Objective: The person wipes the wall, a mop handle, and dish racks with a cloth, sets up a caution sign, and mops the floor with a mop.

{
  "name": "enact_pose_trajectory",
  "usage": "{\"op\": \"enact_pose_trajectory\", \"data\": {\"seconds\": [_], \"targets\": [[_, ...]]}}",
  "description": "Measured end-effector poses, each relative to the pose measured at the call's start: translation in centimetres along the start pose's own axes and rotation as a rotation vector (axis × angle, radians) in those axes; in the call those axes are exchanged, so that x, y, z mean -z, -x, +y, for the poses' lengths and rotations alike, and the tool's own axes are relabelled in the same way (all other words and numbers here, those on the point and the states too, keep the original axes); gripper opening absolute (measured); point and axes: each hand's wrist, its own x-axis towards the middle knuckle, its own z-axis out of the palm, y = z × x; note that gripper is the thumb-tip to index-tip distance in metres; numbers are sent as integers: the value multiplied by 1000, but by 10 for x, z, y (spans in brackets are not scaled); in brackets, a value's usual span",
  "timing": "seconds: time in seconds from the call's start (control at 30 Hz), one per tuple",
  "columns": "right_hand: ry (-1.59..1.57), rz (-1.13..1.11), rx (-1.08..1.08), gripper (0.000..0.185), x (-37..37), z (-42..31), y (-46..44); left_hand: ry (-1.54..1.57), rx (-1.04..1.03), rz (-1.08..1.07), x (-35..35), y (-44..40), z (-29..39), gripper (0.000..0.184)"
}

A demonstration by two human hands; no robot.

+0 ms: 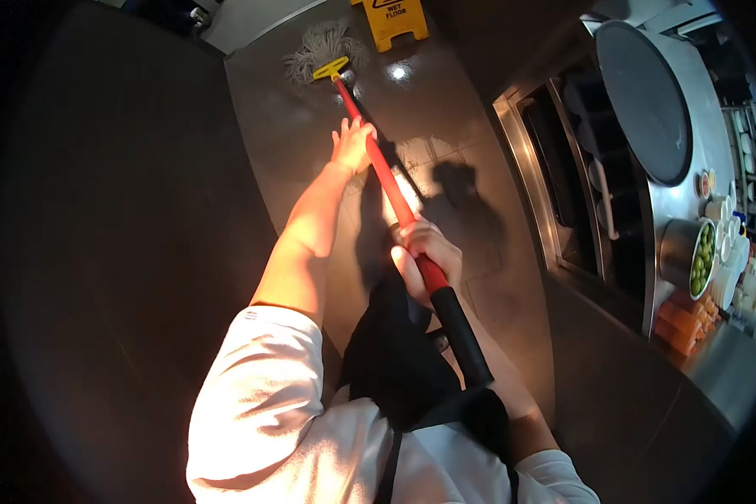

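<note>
A mop with a red handle (388,181), a black end grip and a yellow clamp (331,69) runs slantwise away from my body. Its grey string head (323,48) lies on the tiled floor (286,126) at the far end. My left hand (354,144), arm stretched out, holds the handle well down toward the clamp; some of its fingertips stick out to the left. Nearer to me, my right hand (428,254) is wrapped around the handle just above the black grip (462,340).
A yellow wet floor sign (395,21) stands just right of the mop head. Along the right runs a steel counter (668,206) bearing a round dark plate (644,102), a pot of green fruit (685,252) and orange containers (682,323). Dark wall-like surfaces (134,218) flank the left.
</note>
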Motion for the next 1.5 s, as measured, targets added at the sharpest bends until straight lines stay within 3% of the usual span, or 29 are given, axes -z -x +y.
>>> {"op": "enact_pose_trajectory", "data": {"seconds": [0.13, 0.17, 0.23, 0.3, 0.4, 0.5, 0.53, 0.67, 0.83, 0.9, 1.03, 1.1, 1.13, 1.17, 1.2, 1.27, 1.33, 1.37, 1.4, 1.5], "targets": [[-148, 24, 43, 17, 45, -73, 61, 185, -85, 151, -30, 106, 50, 23], [-33, -84, 14, 19, 70, -98, 76, 221, -106, 195, -42, 134, 64, 24], [-22, -54, -73, 20, 101, -139, 121, 303, -255, 275, -52, 194, 98, 25], [-70, -101, -26, 21, 136, -179, 163, 372, -240, 392, -74, 268, 138, 25], [-111, -176, 79, 22, 185, -243, 210, 268, -216, 310, -83, 370, 193, 26], [-187, -248, 66, 26, 216, -307, 247, 344, -326, 260, -76, 453, 235, 29], [-244, -311, 76, 29, 224, -325, 260, 496, -250, 132, -77, 478, 243, 36], [-458, -401, 176, 36, 221, -358, 301, 514, -433, 19, -79, 538, 248, 36], [-446, -304, 303, 35, 171, -347, 338, 493, -620, 160, -88, 546, 200, 31], [-407, -309, 338, 34, 139, -339, 340, 449, -585, 208, -77, 542, 170, 22], [-371, -304, 360, 31, 60, -296, 348, 420, -578, 310, -62, 514, 79, 17], [-343, -133, 409, 27, 5, -251, 366, 198, -655, 325, -61, 492, 15, 17], [-258, -176, 386, 24, -13, -241, 360, 102, -600, 335, -65, 477, -19, 11], [-251, -175, 366, 20, -35, -225, 358, 11, -404, 229, -37, 477, -25, 11], [-207, -193, 361, 18, -57, -203, 355, 80, -165, 153, -35, 464, -53, 13], [-63, -148, 426, 12, -106, -135, 350, 204, 50, 106, -9, 450, -91, 29], [-262, -130, -222, 14, -159, -98, 342, 200, -113, 87, -4, 433, -147, 57], [41, -189, -28, 15, -180, -69, 326, 272, -33, 55, 13, 434, -152, 69], [-73, -254, -326, 15, -198, -60, 318, 246, -28, 59, 24, 435, -161, 75], [102, -228, -109, 20, -243, -15, 326, 148, 157, -37, 40, 440, -178, 76]]}}
